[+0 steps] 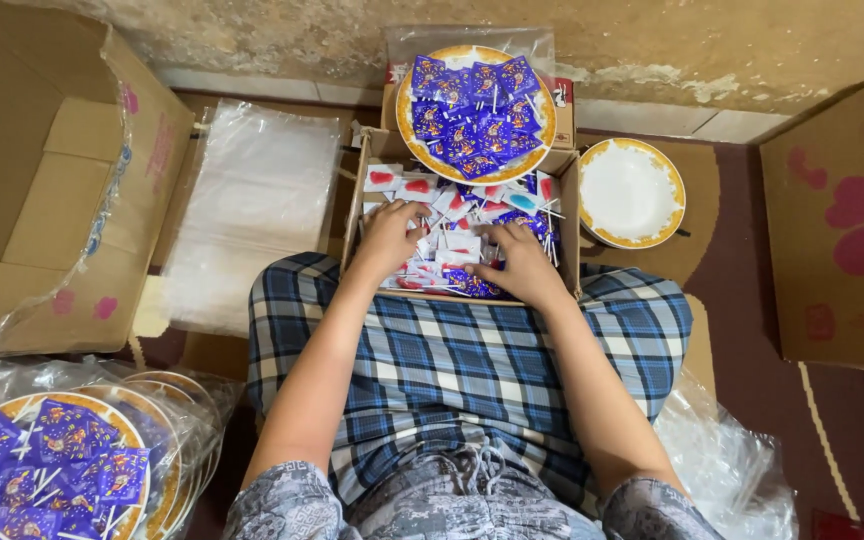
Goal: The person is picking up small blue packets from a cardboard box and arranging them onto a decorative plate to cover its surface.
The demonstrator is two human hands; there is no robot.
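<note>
Both hands, left hand [387,240] and right hand [524,262], are digging spread-fingered, gripping nothing, through the lollipops [457,235], and might be nudging the loaded plate [475,112] off the box [360,190].

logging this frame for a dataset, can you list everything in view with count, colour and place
small cardboard box: one, brown, on the floor ahead of the knees
wrapped lollipops: many, white, red and purple, loose in that box
filled plate: one, white with orange rim, purple lollipops on it, atop the box's far end
empty plate: one, white with orange rim, right of the box
clear plastic bags: a stack, left of the box
large cardboard boxes: two, brown, far left and far right
bagged plates: a stack, bottom left
left hand: in the lollipops
right hand: in the lollipops
</note>
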